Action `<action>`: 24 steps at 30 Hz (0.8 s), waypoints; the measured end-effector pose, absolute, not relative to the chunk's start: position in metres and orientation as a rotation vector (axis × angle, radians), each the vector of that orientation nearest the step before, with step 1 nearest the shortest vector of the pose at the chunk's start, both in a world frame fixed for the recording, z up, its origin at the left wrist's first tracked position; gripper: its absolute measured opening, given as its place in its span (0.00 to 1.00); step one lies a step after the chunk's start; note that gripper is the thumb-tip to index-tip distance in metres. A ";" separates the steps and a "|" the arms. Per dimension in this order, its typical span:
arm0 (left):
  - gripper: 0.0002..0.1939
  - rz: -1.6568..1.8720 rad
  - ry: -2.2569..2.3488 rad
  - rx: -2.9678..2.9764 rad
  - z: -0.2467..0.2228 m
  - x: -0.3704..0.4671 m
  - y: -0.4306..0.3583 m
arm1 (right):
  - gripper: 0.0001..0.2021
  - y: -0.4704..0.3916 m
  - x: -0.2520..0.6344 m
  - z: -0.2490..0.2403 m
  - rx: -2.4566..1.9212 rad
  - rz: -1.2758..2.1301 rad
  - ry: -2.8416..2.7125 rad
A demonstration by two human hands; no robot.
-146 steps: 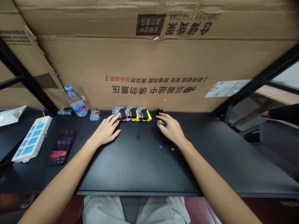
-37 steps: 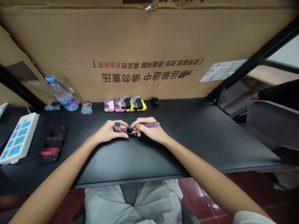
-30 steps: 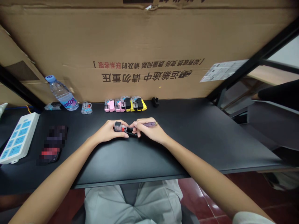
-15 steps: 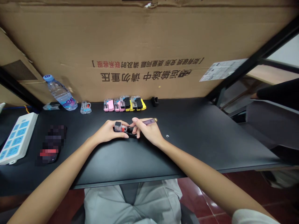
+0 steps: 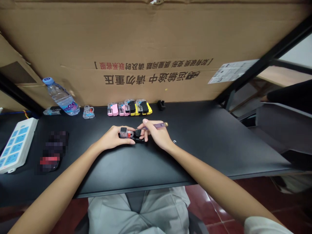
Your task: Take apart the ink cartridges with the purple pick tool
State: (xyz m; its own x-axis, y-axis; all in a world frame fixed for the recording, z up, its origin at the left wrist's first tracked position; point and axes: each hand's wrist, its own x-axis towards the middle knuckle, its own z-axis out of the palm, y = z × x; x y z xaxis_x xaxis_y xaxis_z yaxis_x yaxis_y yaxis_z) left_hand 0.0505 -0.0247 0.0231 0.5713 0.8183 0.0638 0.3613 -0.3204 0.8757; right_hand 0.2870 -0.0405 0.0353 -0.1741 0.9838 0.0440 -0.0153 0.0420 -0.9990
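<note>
Left hand (image 5: 112, 137): grasps the clear-and-black device (image 5: 123, 132); steady pressure suits.
Right hand (image 5: 159, 135): pinches the purple-handled tool (image 5: 160, 125).
Purple-handled tool: small movements seem safest; tip contact unclear.

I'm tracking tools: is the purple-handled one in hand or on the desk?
In hand: the right hand grips the purple-handled tool, its shaft pointing toward the left hand.
</note>
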 end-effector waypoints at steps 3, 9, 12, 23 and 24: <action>0.32 0.627 0.981 1.946 0.023 0.050 -0.024 | 0.30 -0.037 0.291 0.035 -1.075 1.272 -1.311; 0.35 0.610 0.967 1.964 0.026 0.048 -0.025 | 0.28 -0.032 0.300 0.038 -1.096 1.144 -1.382; 0.27 0.608 0.936 1.928 0.029 0.043 -0.025 | 0.23 -0.030 0.304 0.036 -1.146 1.024 -1.437; 0.20 1.019 1.307 2.196 0.027 0.034 -0.016 | 0.12 -0.025 0.303 0.015 -1.095 0.823 -1.968; 0.20 0.999 1.292 2.227 0.025 0.035 -0.016 | 0.12 -0.025 0.304 0.015 -1.102 0.821 -1.964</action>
